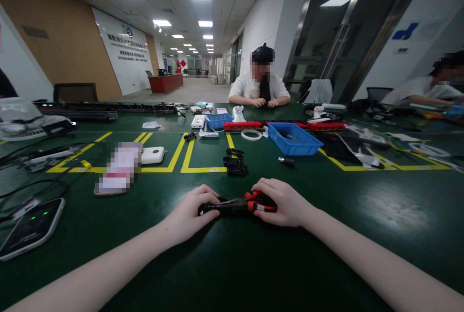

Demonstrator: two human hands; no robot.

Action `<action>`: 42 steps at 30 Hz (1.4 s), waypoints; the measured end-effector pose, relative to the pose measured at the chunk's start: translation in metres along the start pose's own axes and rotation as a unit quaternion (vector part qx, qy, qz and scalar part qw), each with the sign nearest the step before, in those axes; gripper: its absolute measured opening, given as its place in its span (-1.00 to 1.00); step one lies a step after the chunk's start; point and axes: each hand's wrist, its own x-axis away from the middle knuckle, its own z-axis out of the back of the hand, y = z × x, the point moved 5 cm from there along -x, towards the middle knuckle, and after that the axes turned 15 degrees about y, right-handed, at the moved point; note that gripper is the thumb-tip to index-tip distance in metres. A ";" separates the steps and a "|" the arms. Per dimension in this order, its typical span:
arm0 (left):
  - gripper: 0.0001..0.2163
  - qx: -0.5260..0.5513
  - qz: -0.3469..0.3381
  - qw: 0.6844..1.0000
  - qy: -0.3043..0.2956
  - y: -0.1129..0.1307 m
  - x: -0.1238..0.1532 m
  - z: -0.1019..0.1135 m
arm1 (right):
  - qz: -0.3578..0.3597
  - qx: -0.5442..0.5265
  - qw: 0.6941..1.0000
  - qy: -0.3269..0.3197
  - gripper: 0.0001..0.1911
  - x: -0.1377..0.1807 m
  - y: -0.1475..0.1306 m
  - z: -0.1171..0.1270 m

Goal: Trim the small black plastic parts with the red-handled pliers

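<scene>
Grips the pliers in the right hand, fingers and thumb wrapped around the red handles, with a gap between the two grips. Pinches a black part in the left hand, thumb along the near side, fingers curled over the far side. Points the metal nose leftward, right up at the black part, low over the dark green surface, in between both hands. Cannot tell from here about any bite of the jaws on the part: too dark, too small. Has a cluster of black pieces just beyond the pliers, and farther right a short black cylinder, near the front of a blue bin.
</scene>
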 end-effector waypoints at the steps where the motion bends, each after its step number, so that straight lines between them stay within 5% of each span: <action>1: -0.90 -0.001 0.002 1.000 -0.001 0.000 0.000 0.000 | -0.002 -0.001 1.000 -0.003 -0.62 0.000 0.000 0.000; 42: -0.88 -0.001 0.006 1.000 -0.028 -0.005 -0.002 0.000 | -0.051 -0.030 0.997 -0.046 -0.71 0.000 0.000 -0.001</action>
